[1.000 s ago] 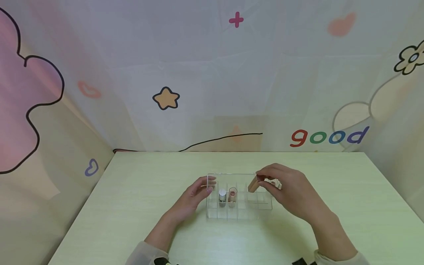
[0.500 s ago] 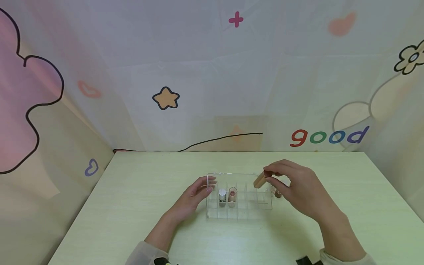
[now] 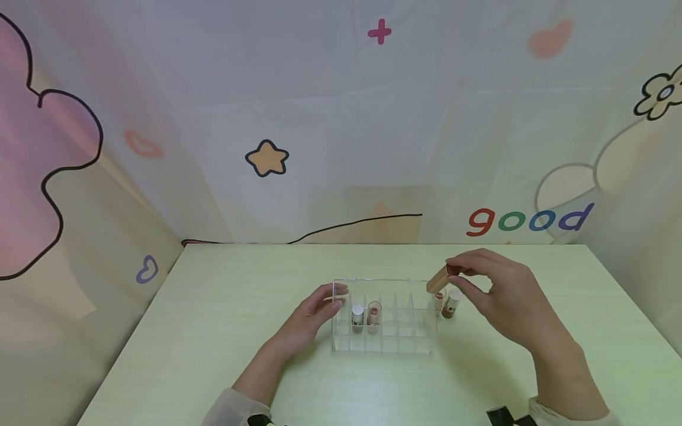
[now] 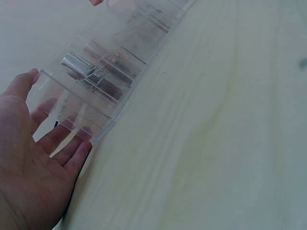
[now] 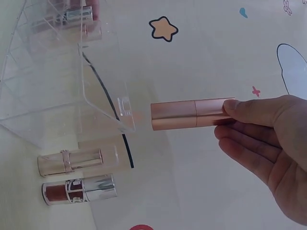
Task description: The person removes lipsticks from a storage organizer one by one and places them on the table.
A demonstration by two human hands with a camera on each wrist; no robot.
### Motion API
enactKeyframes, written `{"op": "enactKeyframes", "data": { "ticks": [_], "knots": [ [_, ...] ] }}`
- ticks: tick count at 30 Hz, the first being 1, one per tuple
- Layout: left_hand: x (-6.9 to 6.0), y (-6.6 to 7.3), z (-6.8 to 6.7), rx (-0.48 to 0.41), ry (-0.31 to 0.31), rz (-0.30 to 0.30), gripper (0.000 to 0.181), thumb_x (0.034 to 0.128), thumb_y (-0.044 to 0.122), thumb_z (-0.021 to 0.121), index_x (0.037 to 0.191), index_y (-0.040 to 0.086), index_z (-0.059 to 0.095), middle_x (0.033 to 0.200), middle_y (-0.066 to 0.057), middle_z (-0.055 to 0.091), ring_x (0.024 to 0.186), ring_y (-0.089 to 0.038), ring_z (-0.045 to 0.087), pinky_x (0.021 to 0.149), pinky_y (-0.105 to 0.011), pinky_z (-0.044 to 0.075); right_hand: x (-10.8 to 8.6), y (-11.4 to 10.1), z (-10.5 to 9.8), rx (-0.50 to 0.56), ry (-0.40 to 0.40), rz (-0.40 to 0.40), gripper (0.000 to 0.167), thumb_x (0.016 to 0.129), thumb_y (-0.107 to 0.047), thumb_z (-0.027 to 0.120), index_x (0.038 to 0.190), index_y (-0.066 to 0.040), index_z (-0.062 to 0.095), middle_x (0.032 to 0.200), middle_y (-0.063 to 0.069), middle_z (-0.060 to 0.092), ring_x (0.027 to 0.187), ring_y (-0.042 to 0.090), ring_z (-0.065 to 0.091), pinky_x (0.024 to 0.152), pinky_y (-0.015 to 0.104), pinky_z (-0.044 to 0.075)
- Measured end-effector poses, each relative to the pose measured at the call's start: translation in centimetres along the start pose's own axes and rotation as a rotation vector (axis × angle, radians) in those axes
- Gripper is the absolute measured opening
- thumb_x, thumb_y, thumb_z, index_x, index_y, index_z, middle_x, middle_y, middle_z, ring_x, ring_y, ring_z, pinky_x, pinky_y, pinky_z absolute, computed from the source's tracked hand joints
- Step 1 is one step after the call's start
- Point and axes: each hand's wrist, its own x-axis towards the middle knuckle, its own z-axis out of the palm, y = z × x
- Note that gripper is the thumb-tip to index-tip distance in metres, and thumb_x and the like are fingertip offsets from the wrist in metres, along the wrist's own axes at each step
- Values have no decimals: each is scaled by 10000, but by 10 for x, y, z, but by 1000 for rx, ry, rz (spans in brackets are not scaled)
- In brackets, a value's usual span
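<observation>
My right hand (image 3: pixel 503 293) pinches a rose-gold lipstick tube (image 5: pixel 175 115) by one end between thumb and fingers. It holds the lipstick in the air, tilted, above the right end of a clear acrylic organizer (image 3: pixel 391 345) with divided compartments. At the other end, my left hand (image 3: pixel 314 310) grips the organizer's side, thumb on one edge and fingers against the wall (image 4: pixel 57 103). Inside the organizer, a silver-capped tube (image 3: pixel 357 317) stands beside a pinkish lipstick (image 3: pixel 375 313) in neighbouring compartments to the left of the middle.
Just right of the organizer, a clear-capped pinkish lipstick (image 5: pixel 79 162) and a silver-capped lip gloss with dark red contents (image 5: pixel 79 189) stand on the pale wooden table (image 3: pixel 240 272). A printed cloth backdrop (image 3: pixel 319 118) rises behind the table's far edge.
My right hand has moved up and to the right, carrying the lipstick out of the organizer's right-hand area. The two tubes beside the organizer have come into fuller view. My left hand stays put.
</observation>
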Motion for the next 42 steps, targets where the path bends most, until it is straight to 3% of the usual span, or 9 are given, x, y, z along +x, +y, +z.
{"op": "enactKeyframes", "data": {
  "ticks": [18,29,36,42],
  "knots": [
    [0,0,0,-1,-9,0,472,1088,415,521,1522,242,459,1485,20,590,1428,-208,516,1225,-526,354,-5,21,-7,-54,-3,58,289,815,-32,864,1073,-146,798,1005,-46,767,815,147,690,650,88,433],
    [1,0,0,-5,-5,-2,472,1086,409,529,1520,238,463,1479,18,596,1425,-206,520,1223,-511,363,-6,25,-9,-61,2,58,299,811,-29,864,1086,-131,803,1025,-25,768,833,169,694,648,102,431],
    [1,-1,0,-7,-7,4,468,1089,393,529,1523,233,459,1480,9,595,1426,-213,518,1228,-527,347,-7,29,-10,-77,6,48,306,796,-18,871,1079,-118,807,1026,-23,771,842,177,712,739,85,455],
    [1,-2,0,-5,-10,12,462,1092,380,527,1523,230,458,1480,-1,595,1424,-221,521,1223,-522,352,-8,31,-11,-73,-5,49,327,783,-6,877,1082,-116,807,1014,-34,765,832,165,693,711,82,446]
  ]
}}
